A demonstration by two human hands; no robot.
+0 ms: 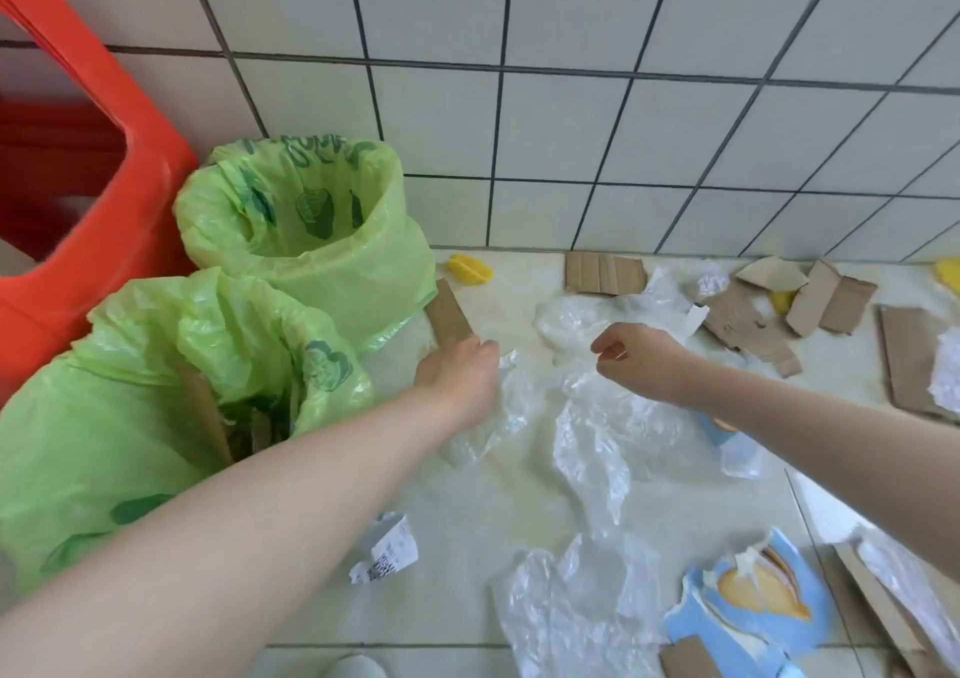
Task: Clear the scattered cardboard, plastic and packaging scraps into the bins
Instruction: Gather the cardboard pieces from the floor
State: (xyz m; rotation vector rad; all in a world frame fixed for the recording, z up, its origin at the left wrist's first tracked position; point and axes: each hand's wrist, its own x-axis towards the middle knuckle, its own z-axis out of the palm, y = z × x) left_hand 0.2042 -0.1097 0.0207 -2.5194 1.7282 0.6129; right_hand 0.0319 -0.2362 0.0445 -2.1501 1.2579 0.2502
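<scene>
crinkled clear plastic film [592, 417] lies spread across the pale glossy floor tiles [457, 599] as both your bare arms reach down over it. your left hand [460, 373] is curled shut at the film's left edge, knuckles up, beside a flat cardboard strip [451, 313] that leans against the far bin; whether the fingers actually pinch the film cannot be told. your right hand [641, 360] hovers over the middle of the film with fingers loosely bent together, and it is unclear if they hold anything. two bins lined with thin green bags stand at left: the near bin [104, 417] already holds brown cardboard pieces, the far bin [311, 220] looks hollow inside. an orange plastic stool [78, 209] stands behind them against the white tiled wall [571, 105]. more scraps dot the floor: a second wrinkled plastic sheet [576, 610] in front, a torn blue printed carton [753, 599] at lower right, a crumpled white label with a printed code [387, 555], corrugated cardboard flaps [605, 273] along the wall, and a small ribbed yellow piece [470, 269].
</scene>
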